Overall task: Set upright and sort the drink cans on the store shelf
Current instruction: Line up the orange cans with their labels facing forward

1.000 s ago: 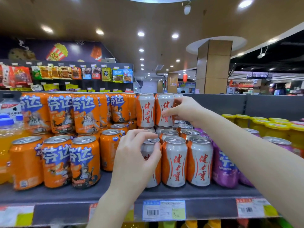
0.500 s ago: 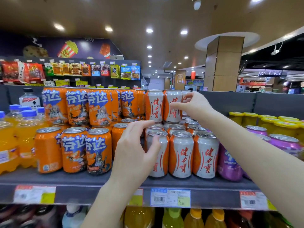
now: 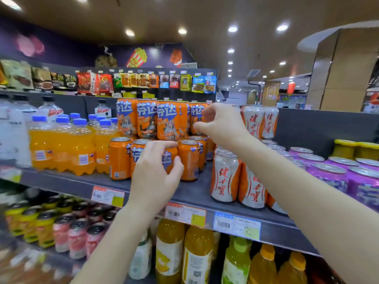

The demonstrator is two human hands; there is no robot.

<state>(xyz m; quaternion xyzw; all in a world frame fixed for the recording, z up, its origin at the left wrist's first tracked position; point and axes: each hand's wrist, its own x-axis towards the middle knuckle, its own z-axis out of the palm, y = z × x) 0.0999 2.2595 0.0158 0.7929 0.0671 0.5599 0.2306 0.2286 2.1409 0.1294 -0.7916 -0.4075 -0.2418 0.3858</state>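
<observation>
Now our L hand (image 3: 154,177) wraps upright front orange can (image 3: 169,157); R hand (image 3: 223,124) above it, we can't tell grip.

My left hand (image 3: 155,177) covers most of one front-row orange can (image 3: 171,158) (whether I'm actually gripping it is unclear). The price tags (image 3: 107,196) are unreadable, the lower-left cans (image 3: 61,232) blur, and the purple cans (image 3: 365,187) run off the right edge.

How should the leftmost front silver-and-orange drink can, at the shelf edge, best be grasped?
Take the silver-and-orange metal drink can by its upper wall just under the rim, coming from the front and above. It stands upright at the grey shelf edge with its top uncovered, but a matching can crowds its right side, so wrapping its waist looks awkward.
</observation>
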